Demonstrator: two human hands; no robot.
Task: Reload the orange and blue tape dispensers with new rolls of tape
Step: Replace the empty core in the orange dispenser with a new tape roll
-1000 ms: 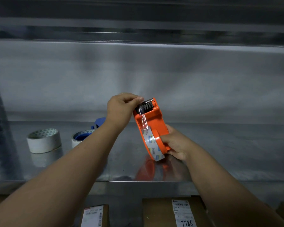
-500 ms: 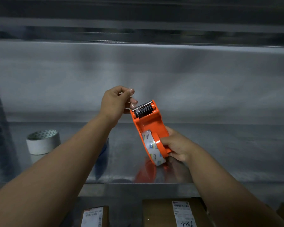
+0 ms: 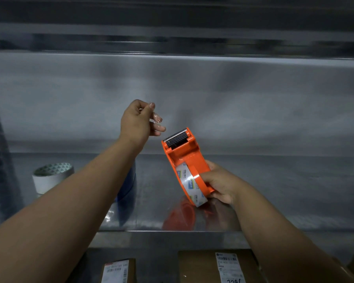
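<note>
My right hand (image 3: pixel 219 183) is clamped on the orange dispenser (image 3: pixel 185 160), holding it just above the shelf (image 3: pixel 274 190), cutter end up and tilted away from me. The loaded roll (image 3: pixel 189 183) sits in it, printed side showing, directly left of my right fingers. My left hand (image 3: pixel 138 121) is up and to the left of the cutter, not touching the dispenser. Its fingers (image 3: pixel 156 119) are loosely curled with something clear and glossy stuck across the tips; can't tell whether that is tape, and the hand is not gripping anything solid. The two hands are apart.

A bit of blue shows behind my left forearm, mostly hidden, so I can't say what it is. A white roll (image 3: pixel 51 176) stands on the shelf well left of my left arm. Two labelled boxes (image 3: pixel 217 266) sit below the shelf edge, under my hands.
</note>
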